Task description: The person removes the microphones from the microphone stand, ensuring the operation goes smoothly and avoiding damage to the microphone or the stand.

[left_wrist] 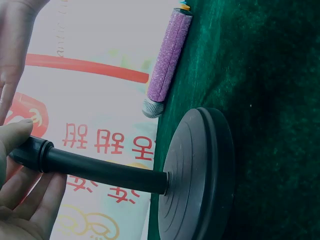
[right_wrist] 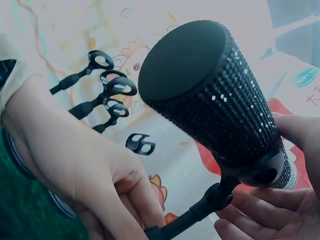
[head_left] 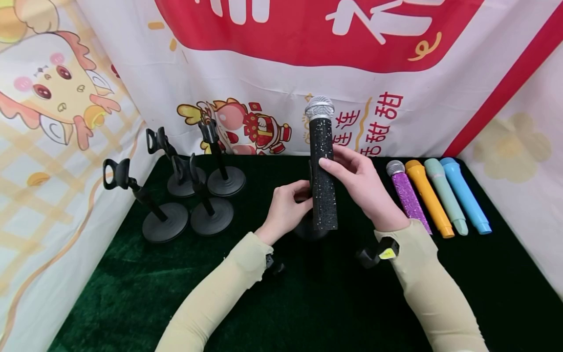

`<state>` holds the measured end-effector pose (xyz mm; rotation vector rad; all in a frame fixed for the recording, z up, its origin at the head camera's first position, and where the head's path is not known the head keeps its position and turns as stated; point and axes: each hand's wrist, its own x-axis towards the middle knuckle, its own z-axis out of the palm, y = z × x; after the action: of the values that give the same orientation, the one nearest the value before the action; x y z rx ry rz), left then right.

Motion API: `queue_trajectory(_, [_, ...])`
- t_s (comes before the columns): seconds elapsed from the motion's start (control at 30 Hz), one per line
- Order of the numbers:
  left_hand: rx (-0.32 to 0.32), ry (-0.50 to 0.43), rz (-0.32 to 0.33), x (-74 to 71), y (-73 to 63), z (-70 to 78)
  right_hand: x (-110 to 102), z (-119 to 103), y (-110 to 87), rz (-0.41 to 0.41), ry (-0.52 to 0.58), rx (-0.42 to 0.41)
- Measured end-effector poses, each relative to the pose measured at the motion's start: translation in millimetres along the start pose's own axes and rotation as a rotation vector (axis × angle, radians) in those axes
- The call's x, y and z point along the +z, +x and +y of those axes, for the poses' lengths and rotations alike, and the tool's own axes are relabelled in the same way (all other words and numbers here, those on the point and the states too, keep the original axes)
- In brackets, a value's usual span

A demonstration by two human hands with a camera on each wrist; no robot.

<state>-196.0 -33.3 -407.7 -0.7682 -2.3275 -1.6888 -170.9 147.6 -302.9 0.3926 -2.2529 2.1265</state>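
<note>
A black, glittering microphone (head_left: pixel 324 195) with a silver mesh head leans upright over the middle of the table. My right hand (head_left: pixel 362 183) holds it, thumb across its front and fingers behind. In the right wrist view, a black clip (right_wrist: pixel 265 172) on a microphone stand wraps around the microphone's body. The stand's pole (left_wrist: pixel 110 172) is gripped near its top by my left hand (head_left: pixel 286 205), just below the clip. Its round base (left_wrist: pixel 187 175) shows in the left wrist view, standing on the green cloth. In the head view, the microphone hides most of this stand.
Several black microphone stands with bare clips, one of them a front stand (head_left: pixel 164 222), cluster at the left. To the right lie a purple glitter microphone (head_left: pixel 411 195), an orange one (head_left: pixel 428 198), a pale green one (head_left: pixel 446 195) and a blue one (head_left: pixel 467 195). A printed curtain (head_left: pixel 264 73) hangs behind.
</note>
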Motion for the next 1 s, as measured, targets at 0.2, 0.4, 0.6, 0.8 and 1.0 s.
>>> queue_trajectory(0.2, [-0.001,0.006,0.001,-0.1,-0.5,1.0,3,0,1.4,-0.008,0.031,-0.007])
queue_trajectory(0.4, [0.029,0.011,0.017,0.7,0.2,1.4,6,2,4.6,-0.007,0.134,0.001])
queue_trajectory(0.6, [0.034,0.010,0.021,0.6,-0.4,0.0,8,1,9.0,-0.016,0.240,-0.005])
queue_trajectory(0.8, [0.024,0.008,0.018,0.6,-0.5,-0.3,8,1,11.3,-0.002,0.247,-0.032])
queue_trajectory(1.0, [0.013,0.009,0.017,0.7,-0.3,-0.9,6,2,15.7,0.022,0.143,-0.084])
